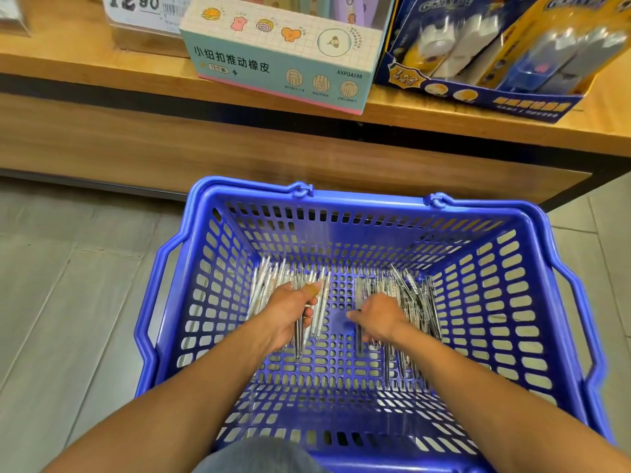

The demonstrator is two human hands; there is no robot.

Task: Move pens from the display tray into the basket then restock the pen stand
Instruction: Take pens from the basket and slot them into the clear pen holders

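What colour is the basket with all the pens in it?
The basket is blue, a bit purplish. The head view shows it plainly.

wooden shelf | eraser box | blue display box | price tag | tiled floor

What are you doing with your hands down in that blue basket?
A person is reaching both hands into a blue basket that sits on the floor by a wooden shelf. Lots of pens lie on its bottom in two bunches. The left hand grips a few pens from the left bunch, and the right hand is closed over pens in the right bunch. The pen stand is not in view.
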